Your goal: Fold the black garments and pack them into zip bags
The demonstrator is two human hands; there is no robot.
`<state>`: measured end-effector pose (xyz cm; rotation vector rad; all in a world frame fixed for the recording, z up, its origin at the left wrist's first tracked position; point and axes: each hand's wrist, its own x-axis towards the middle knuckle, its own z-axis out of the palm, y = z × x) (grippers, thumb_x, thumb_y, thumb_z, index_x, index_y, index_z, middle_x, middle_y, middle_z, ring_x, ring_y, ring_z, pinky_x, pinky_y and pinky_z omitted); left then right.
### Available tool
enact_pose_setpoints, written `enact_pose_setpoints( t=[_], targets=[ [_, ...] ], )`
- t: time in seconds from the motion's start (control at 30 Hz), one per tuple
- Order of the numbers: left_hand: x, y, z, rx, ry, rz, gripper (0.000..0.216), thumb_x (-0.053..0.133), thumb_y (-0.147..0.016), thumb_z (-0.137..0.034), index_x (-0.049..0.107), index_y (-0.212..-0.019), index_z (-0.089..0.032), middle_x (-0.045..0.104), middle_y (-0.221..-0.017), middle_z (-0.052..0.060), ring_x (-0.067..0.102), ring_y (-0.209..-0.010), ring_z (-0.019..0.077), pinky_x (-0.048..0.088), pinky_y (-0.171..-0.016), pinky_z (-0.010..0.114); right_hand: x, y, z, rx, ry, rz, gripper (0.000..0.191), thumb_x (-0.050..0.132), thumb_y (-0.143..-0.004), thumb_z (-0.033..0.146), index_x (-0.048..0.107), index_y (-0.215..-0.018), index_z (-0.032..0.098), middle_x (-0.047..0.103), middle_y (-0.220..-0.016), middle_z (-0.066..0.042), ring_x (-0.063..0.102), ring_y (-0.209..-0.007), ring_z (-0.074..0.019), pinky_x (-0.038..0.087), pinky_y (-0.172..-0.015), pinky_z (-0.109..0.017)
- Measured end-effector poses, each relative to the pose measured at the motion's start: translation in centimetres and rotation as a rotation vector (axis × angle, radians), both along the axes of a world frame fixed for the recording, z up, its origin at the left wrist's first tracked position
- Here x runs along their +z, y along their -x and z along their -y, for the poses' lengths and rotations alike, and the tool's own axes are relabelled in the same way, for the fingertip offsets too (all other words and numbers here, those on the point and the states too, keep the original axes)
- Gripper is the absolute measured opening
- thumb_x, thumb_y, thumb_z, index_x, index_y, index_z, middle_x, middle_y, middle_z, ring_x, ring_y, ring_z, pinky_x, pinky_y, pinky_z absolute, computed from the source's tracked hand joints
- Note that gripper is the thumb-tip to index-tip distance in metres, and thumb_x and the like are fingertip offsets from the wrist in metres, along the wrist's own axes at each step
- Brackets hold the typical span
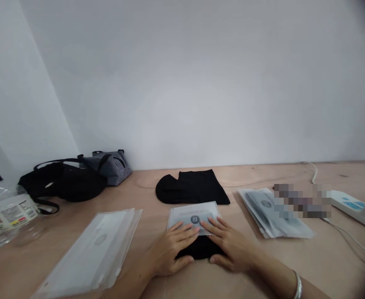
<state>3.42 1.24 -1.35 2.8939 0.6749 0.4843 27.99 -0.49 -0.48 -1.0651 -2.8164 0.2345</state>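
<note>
Press evenly
Work with left hand (171, 249) and right hand (230, 245) palm-down, fingers apart and unclamped, over frosted rectangular plastic pouch (191, 211) and flat black fabric (200, 248), mid-surface (148, 226). Best to smooth fabric without creasing pouch edge.

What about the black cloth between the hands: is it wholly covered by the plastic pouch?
No, the black cloth shows bare beyond the near edge of the plastic pouch, between the left hand and the right hand.

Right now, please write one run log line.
left hand: touching translucent plastic pouch; right hand: same; black cloth: at pouch's near edge
</note>
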Motion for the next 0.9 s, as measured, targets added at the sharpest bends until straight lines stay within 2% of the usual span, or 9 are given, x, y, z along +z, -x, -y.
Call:
enact_pose_setpoints(
  t=[0.13,0.2,0.33,0.43,0.53,0.63,0.77,0.83,0.9],
  targets=[
    [-1.0,-0.3,-0.2,0.023,-0.081,0.091,0.040,0.042,-0.089,-0.021,0.039,-0.128,-0.023,0.045,-0.130,0.004,0.041,-0.119,0.0184,0.034,-0.100,0.037,-0.6,-0.2,-0.1,-0.032,-0.019,-0.047,0.046,0.044,-0.082,0.028,0.043,-0.127,0.017,0.027,-0.140,-0.007,0.020,-0.128,-0.0268,0.022,-0.104,-0.046],
    [-0.9,-0.4,-0.1,0.027,-0.090,0.121,0.036,0.041,-0.090,-0.023,0.042,-0.126,-0.024,0.048,-0.128,0.004,0.044,-0.116,0.0179,0.036,-0.099,0.035,-0.8,-0.2,0.0,-0.047,-0.031,-0.064,0.043,0.045,-0.080,0.021,0.047,-0.123,0.017,0.031,-0.138,-0.007,0.024,-0.127,-0.0262,0.023,-0.103,-0.045],
    [0.2,0.1,0.6,0.015,-0.027,0.066,0.046,0.050,-0.085,-0.031,0.038,-0.129,-0.025,0.041,-0.133,0.004,0.037,-0.122,0.0225,0.032,-0.101,0.041,-0.4,-0.3,0.3,-0.004,-0.022,-0.063,0.048,0.045,-0.078,0.020,0.044,-0.126,0.016,0.033,-0.137,-0.009,0.025,-0.127,-0.0254,0.023,-0.104,-0.044],
    [0.3,0.5,0.8,0.020,0.003,0.042,0.047,0.044,-0.086,-0.019,0.034,-0.131,-0.027,0.040,-0.134,0.001,0.034,-0.124,0.0210,0.031,-0.101,0.041,-0.4,-0.4,0.4,0.004,-0.022,-0.068,0.054,0.043,-0.072,0.012,0.042,-0.127,0.016,0.031,-0.138,-0.008,0.022,-0.128,-0.0236,0.022,-0.104,-0.043],
    [-0.6,0.5,0.4,0.025,-0.023,0.097,0.044,0.036,-0.087,-0.009,0.041,-0.127,-0.026,0.046,-0.129,0.001,0.040,-0.120,0.0171,0.036,-0.100,0.035,-1.0,-0.4,0.1,-0.020,-0.037,-0.088,0.055,0.040,-0.068,0.006,0.048,-0.121,0.015,0.037,-0.135,-0.009,0.027,-0.126,-0.0225,0.026,-0.103,-0.042],
    [-1.4,0.4,0.0,0.035,-0.054,0.190,0.042,0.033,-0.085,-0.005,0.049,-0.120,-0.024,0.052,-0.124,0.002,0.045,-0.115,0.0150,0.039,-0.097,0.031,-1.4,-0.6,-0.1,0.014,-0.064,-0.196,0.048,0.041,-0.067,0.005,0.055,-0.112,0.018,0.048,-0.127,-0.008,0.041,-0.118,-0.0195,0.030,-0.101,-0.038],
    [-0.8,0.7,0.7,0.100,0.027,0.278,0.032,0.046,-0.080,-0.011,0.051,-0.109,-0.024,0.057,-0.118,0.001,0.047,-0.114,0.0174,0.029,-0.104,0.040,-1.1,-0.6,0.2,-0.005,-0.070,-0.369,0.035,0.044,-0.065,0.007,0.055,-0.096,0.019,0.060,-0.109,-0.006,0.052,-0.103,-0.0163,0.034,-0.097,-0.035],
    [-0.4,0.8,1.1,0.182,0.097,0.297,0.036,0.048,-0.077,-0.013,0.046,-0.111,-0.024,0.055,-0.119,0.002,0.045,-0.116,0.0191,0.026,-0.104,0.042,-0.9,-0.5,0.2,-0.067,-0.060,-0.407,0.042,0.047,-0.063,0.010,0.049,-0.105,0.017,0.057,-0.110,-0.009,0.049,-0.107,-0.0188,0.035,-0.095,-0.037],
    [-0.5,0.8,1.1,0.259,0.151,0.302,0.039,0.045,-0.078,-0.012,0.043,-0.115,-0.025,0.055,-0.120,0.002,0.047,-0.114,0.0184,0.032,-0.101,0.039,-1.0,-0.6,0.0,-0.114,-0.053,-0.394,0.055,0.051,-0.065,0.017,0.040,-0.119,0.015,0.050,-0.120,-0.012,0.039,-0.117,-0.0228,0.029,-0.099,-0.042]
  ],
)
